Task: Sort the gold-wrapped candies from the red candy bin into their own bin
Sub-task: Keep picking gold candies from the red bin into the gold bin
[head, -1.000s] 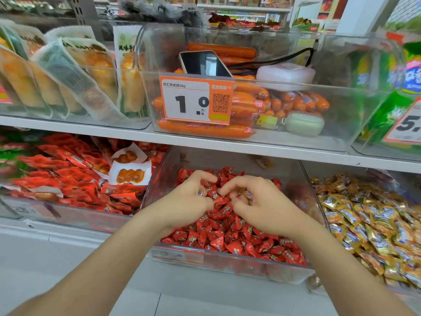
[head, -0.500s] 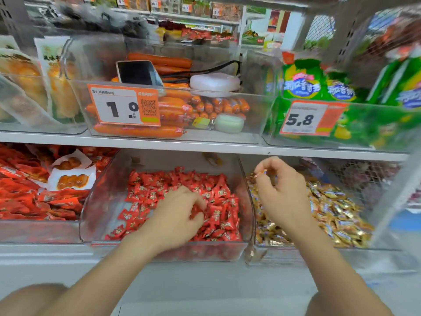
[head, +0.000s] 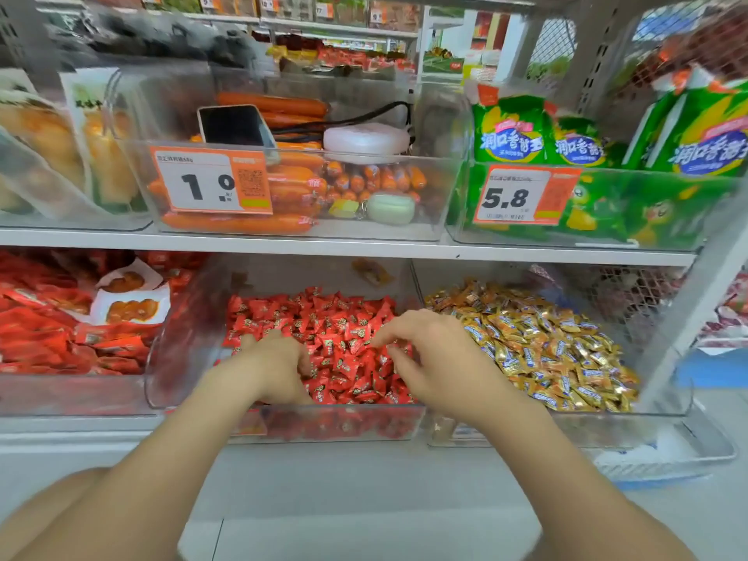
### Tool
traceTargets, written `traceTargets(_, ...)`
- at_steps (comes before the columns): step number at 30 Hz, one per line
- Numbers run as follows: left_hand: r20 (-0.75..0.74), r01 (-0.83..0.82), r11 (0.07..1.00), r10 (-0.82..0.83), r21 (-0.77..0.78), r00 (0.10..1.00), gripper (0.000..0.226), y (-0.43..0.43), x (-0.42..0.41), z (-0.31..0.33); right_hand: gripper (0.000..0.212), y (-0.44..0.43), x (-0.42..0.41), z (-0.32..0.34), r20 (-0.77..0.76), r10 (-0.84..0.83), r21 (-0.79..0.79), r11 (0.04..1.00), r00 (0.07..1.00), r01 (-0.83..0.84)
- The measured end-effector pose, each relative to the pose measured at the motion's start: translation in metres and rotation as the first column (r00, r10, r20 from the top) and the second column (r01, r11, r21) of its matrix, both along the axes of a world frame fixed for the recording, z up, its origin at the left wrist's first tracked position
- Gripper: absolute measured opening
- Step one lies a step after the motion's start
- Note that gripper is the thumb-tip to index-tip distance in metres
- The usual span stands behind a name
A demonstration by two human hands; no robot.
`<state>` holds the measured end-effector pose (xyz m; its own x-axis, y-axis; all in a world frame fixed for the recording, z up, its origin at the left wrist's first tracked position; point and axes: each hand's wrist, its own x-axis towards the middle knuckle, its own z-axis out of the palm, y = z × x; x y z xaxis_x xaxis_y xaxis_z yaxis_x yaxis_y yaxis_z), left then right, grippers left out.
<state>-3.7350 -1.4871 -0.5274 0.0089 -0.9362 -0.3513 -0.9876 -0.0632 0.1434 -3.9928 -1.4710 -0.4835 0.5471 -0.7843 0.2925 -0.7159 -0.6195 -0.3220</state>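
Note:
The clear red candy bin [head: 190, 342] on the lower shelf holds a heap of red-wrapped candies [head: 344, 330]. No gold wrapper shows among them. To its right, the gold candy bin [head: 664, 410] is heaped with gold-wrapped candies [head: 546, 342]. My left hand [head: 275, 366] rests on the red heap at the bin's front left, its fingertips dipped among the wrappers. My right hand [head: 433, 354] hovers over the right side of the red heap with fingers spread loosely and nothing in them.
An upper shelf edge [head: 324, 247] runs just above the bins, carrying a clear bin of orange sausages [head: 243, 224] with a phone [head: 232, 125] and green snack bags [head: 510, 135]. Red snack packs [head: 44, 317] fill the bin at left. A metal mesh panel [head: 631, 301] stands at right.
My right hand carried a gold candy over the gold bin, then came back empty over the red heap. My left hand stayed in the red candies.

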Motion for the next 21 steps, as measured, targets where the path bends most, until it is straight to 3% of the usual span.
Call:
traceTargets(2,0.123,-0.157,0.981,0.143,0.111,0.982,0.094,0.005,0.017,0.005,0.026,-0.007,0.028,-0.002,-0.244,0.08,0.035,0.997,0.967,-0.073)
traceTargets(4,0.17,-0.21,0.958,0.178,0.195,0.969,0.132,0.008,0.029,0.009,0.044,-0.018,0.051,-0.012,-0.381,0.11,0.115,0.991,0.918,-0.071)
traceTargets(6,0.153,-0.199,0.954,0.167,0.223,0.974,0.144,0.005,0.034,0.01,0.058,-0.034,0.069,-0.028,-0.451,0.124,0.2,0.979,0.884,-0.035)
traceTargets(10,0.037,-0.133,0.98,0.129,0.151,0.991,0.101,-0.004,0.04,-0.001,0.077,-0.065,0.09,-0.054,-0.448,0.176,0.345,0.939,0.876,-0.012)
traceTargets(14,-0.141,-0.06,0.992,0.044,-0.11,0.989,0.098,-0.012,0.045,-0.013,0.058,-0.074,0.105,-0.06,-0.46,0.057,0.143,0.99,0.886,0.01)
traceTargets(17,-0.197,-0.017,0.976,-0.027,-0.218,0.98,0.103,-0.018,0.051,-0.017,0.05,-0.083,0.101,-0.062,-0.354,-0.02,0.097,0.994,0.935,0.058)
traceTargets(21,-0.167,0.009,0.934,-0.074,-0.358,0.983,0.07,-0.025,0.066,-0.016,0.045,-0.092,0.089,-0.052,-0.201,-0.039,0.124,0.99,0.979,0.065)
